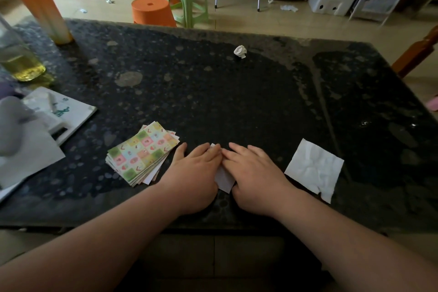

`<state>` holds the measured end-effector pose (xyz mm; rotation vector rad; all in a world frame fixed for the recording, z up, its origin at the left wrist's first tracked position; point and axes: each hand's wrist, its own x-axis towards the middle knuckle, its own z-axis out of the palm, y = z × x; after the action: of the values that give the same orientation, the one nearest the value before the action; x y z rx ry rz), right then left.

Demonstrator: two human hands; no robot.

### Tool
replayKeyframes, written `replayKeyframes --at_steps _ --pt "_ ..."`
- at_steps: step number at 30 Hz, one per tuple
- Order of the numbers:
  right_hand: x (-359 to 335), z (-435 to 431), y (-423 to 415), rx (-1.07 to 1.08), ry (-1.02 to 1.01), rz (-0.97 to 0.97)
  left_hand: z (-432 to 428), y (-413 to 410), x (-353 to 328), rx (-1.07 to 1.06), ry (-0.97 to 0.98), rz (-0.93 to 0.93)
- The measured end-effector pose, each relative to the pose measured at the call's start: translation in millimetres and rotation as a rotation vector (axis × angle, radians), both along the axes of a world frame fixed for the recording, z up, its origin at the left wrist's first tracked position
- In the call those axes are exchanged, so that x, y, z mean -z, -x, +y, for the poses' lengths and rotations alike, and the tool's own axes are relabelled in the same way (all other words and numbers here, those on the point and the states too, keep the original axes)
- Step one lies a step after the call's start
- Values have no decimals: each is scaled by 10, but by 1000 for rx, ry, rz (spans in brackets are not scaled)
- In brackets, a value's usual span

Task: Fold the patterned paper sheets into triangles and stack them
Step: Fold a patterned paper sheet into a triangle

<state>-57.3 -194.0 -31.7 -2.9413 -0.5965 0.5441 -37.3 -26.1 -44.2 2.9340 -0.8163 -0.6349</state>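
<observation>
both hands lie flat on the dark table (213, 90) at its near edge, fingers straight and close together, pressing down on one paper sheet (224, 179) trapped between them. the left hand (199, 168) covers the sheet's left part and the right hand (256, 170) its right part, fingertips almost meeting over the middle. only a white strip of the sheet shows in the gap, from a small tip at the far end by the fingertips to a wider corner at the near end by the heels of the hands. its visible long axis therefore runs near to far, leaning slightly right toward the near side. no pattern shows on it, so the printed face is probably turned down or folded in. i cannot tell how many folds it has.

the stack of patterned sheets (142, 152) sits just left of the left hand, fanned a little, its long axis slanting from near-left to far-right. the left hand is clearly the closer one to it, its outer edge just beside the stack's right corner. a creased white sheet (314, 168) lies to the right, near the right hand but apart from it.

judging by this, the crease is being flattened, and the left hand is better placed to fetch the next sheet.
</observation>
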Motion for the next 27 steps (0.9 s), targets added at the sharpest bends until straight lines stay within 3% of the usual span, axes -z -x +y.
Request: replayKeyframes --at_steps 18,24,27 --pt "-236 -40 257 103 258 77 -85 16 -116 -55 -90 25" --pt "-304 -26 243 189 164 103 -119 69 -111 -76 -106 17" --pt "-307 -38 121 372 -46 59 -90 36 -108 -85 -79 34"
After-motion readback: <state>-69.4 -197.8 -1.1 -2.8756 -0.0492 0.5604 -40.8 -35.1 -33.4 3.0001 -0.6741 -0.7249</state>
